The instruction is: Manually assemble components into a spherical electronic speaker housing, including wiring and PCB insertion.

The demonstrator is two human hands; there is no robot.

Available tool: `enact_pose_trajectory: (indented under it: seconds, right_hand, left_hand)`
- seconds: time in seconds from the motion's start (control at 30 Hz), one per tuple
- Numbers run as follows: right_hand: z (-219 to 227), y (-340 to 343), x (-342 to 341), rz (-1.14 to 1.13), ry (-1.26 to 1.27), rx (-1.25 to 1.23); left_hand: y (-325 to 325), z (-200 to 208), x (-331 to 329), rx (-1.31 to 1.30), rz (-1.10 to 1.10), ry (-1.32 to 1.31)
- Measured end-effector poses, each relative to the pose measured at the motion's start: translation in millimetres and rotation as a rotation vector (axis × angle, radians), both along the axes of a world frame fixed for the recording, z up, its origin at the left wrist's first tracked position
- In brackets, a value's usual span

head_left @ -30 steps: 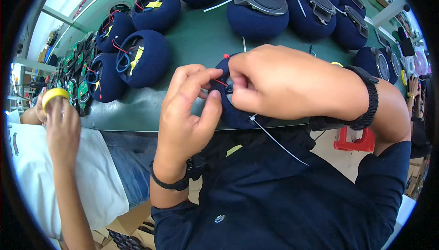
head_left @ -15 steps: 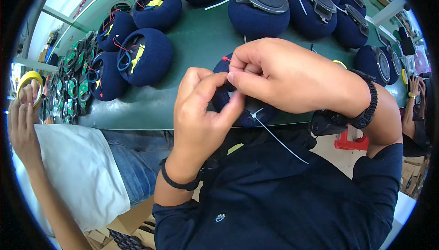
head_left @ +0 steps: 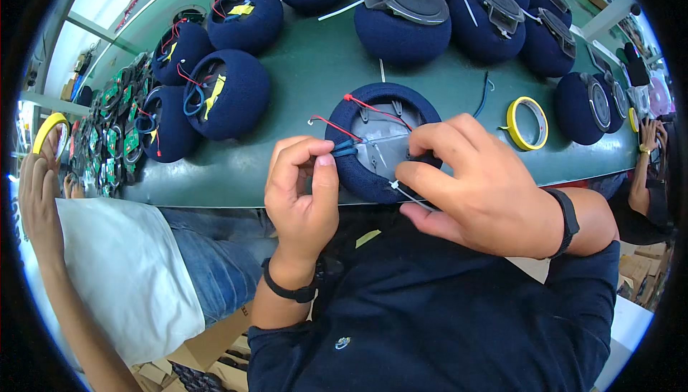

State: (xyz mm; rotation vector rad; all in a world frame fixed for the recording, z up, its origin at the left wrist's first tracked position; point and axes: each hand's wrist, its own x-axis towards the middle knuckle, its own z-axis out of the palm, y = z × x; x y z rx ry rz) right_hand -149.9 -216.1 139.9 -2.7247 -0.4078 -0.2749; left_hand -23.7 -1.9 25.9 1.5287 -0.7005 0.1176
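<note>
A round speaker body in navy knitted fabric (head_left: 352, 177) sits before me at the table's near edge, its grey hollow inside facing up. My left hand (head_left: 303, 195) pinches a blue cord (head_left: 345, 147) at the body's left rim. Over the right rim is my right hand (head_left: 484, 188), thumb and forefinger apart. Between them runs a white cable tie (head_left: 413, 196), whose head rests at the near rim; its tail is hidden behind the hand. Two red wires (head_left: 338, 129) come out of the opening. Another white strip (head_left: 383, 71) sticks up behind the far rim.
Similar navy bodies (head_left: 233, 98) with loose wires stand at the left. Others with grey round caps (head_left: 414, 1) stand at the back and right. Yellow tape (head_left: 527, 123) and a blue cord piece (head_left: 484, 94) lie to the right. At far left a co-worker's hand (head_left: 39, 188) holds tape.
My hands have parted, uncovering the body's opening. The right hand moved toward me and down to the cable tie. My left hand shifted slightly left and toward me, with the blue cord now visible.
</note>
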Motion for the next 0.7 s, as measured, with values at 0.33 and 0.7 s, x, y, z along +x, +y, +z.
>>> enact_pose_trajectory:
  seconds: [0.33,0.7]
  right_hand:
    - [-3.0,-25.7,1.3,0.066,-0.09,-0.056]
    - [8.2,-47.4,38.8,0.086,-0.053,-0.043]
  left_hand:
    - [-10.8,53.4,24.5,0.309,-0.069,-0.764]
    - [-25.3,88.2,17.2,0.587,-0.275,-0.581]
